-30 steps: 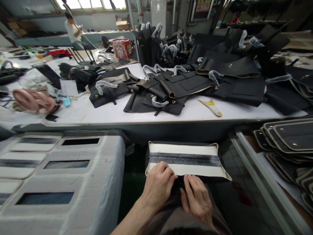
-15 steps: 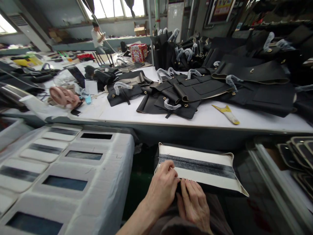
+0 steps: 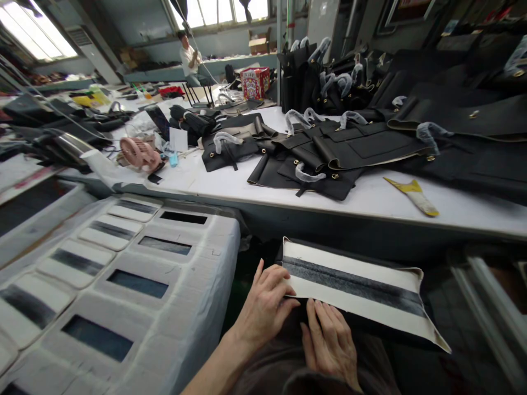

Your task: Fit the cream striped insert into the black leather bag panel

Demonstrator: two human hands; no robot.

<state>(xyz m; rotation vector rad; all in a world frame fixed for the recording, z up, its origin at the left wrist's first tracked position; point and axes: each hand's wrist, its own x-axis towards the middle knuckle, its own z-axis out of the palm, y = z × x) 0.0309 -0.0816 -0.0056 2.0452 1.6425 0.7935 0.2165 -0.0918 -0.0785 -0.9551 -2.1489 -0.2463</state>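
Observation:
In front of me lies a black bag piece (image 3: 362,321) with a long white bottom panel (image 3: 329,292) that has a dark stripe along its middle. The panel's edges and corners turn up. My left hand (image 3: 265,299) pinches the panel's near-left corner between thumb and fingers, the forefinger raised. Along the near edge, my right hand (image 3: 329,340) grips the black material, its fingers pressed together on top and the thumb below. A small gap separates the two hands. The underside of the piece is hidden, and it seems to rest on my lap.
At left, a covered stand (image 3: 206,263) bears several striped white panels (image 3: 76,260) beside rectangular dark openings. Across the white table (image 3: 230,186) lie black bag parts (image 3: 366,145) with wrapped handles, a yellow-and-white tube-like item (image 3: 414,196) and a pink fan (image 3: 140,153). A person (image 3: 191,57) sits far back.
My view has swung left, so the scene sits further right. My left hand has shifted along the near edge towards the left corner, away from my right hand, and its forefinger has lifted.

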